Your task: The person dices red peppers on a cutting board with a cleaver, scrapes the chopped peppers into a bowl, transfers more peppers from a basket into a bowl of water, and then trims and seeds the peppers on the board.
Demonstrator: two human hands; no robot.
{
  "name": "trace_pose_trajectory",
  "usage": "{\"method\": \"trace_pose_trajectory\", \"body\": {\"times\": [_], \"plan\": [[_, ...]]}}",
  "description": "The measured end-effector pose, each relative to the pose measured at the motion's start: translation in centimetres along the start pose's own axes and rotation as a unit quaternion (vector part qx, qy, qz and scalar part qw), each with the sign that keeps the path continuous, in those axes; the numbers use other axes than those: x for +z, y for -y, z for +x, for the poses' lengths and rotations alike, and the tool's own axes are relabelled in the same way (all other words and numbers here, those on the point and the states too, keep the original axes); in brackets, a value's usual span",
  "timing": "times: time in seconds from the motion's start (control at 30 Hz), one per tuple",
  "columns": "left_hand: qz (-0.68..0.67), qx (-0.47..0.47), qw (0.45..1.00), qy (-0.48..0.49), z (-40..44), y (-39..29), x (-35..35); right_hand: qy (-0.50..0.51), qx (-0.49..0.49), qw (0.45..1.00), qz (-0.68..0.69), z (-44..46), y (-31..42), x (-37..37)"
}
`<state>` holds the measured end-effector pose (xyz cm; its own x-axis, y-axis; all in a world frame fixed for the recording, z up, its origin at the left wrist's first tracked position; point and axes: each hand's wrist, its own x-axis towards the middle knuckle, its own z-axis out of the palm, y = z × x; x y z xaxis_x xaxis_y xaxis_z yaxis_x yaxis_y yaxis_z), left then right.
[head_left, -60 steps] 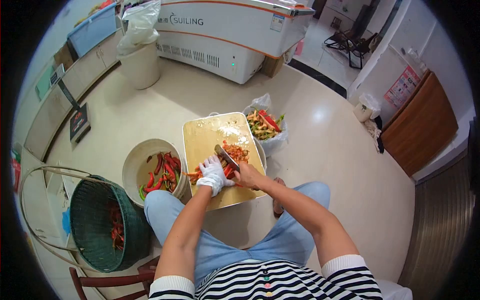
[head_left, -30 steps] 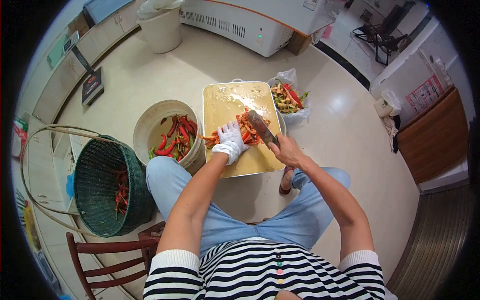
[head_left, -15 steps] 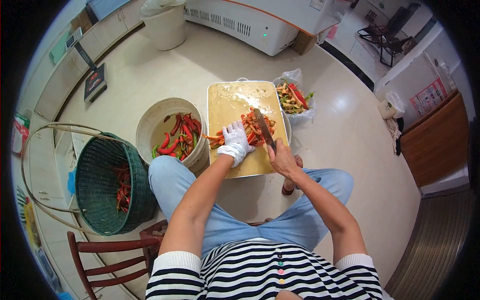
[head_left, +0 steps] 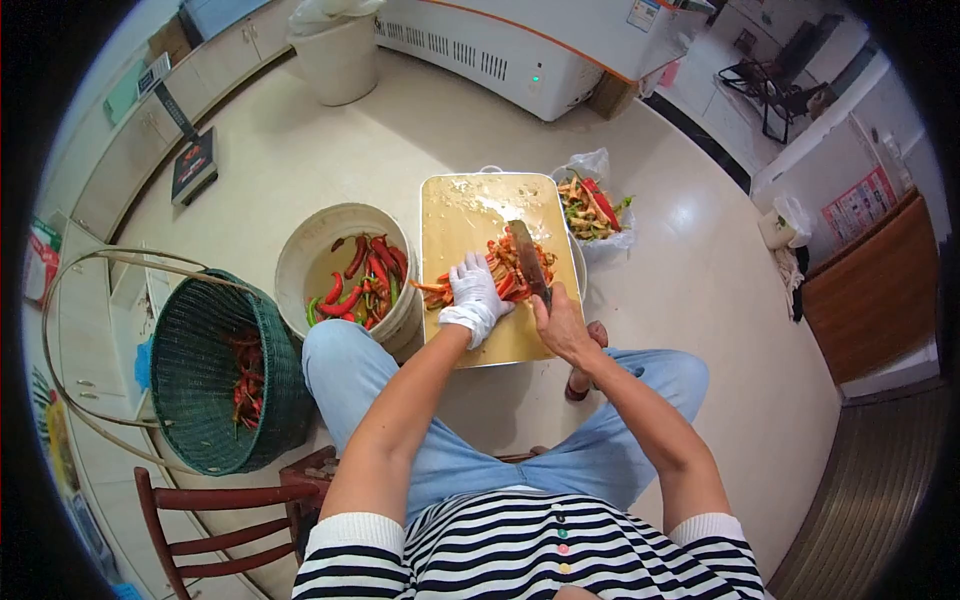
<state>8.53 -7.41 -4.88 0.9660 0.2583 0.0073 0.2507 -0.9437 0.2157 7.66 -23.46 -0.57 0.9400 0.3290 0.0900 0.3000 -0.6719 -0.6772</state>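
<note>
Gloved fingers of the left hand [head_left: 475,294] are spread flat over the red pepper strips [head_left: 434,290] on the cutting board [head_left: 452,215]; the strips run roughly from nine to three o'clock. The right hand [head_left: 563,326] grasps the knife [head_left: 529,256], and is nearer to it. The blade lies at two o'clock from the left fingers, pointing to eleven; whether its edge touches pepper, I cannot tell.

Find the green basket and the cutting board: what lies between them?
In the head view, a pale bucket of red and green peppers stands between the green basket and the cutting board, with the person's knee at its near edge.
</note>
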Motion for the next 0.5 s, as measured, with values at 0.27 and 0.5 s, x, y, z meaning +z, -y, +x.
{"method": "trace_pose_trajectory", "body": {"times": [0.27, 0.5], "plan": [[0.028, 0.004, 0.999, 0.021, -0.1, 0.0, -1.0, 0.131, -0.035, 0.99, -0.043, -1.0, 3.2, -5.1], [0.029, 0.004, 0.999, 0.013, -0.1, 0.0, -0.4, 0.189, -0.018, 0.978, -0.08, -0.6, 2.5, -4.8]]}}
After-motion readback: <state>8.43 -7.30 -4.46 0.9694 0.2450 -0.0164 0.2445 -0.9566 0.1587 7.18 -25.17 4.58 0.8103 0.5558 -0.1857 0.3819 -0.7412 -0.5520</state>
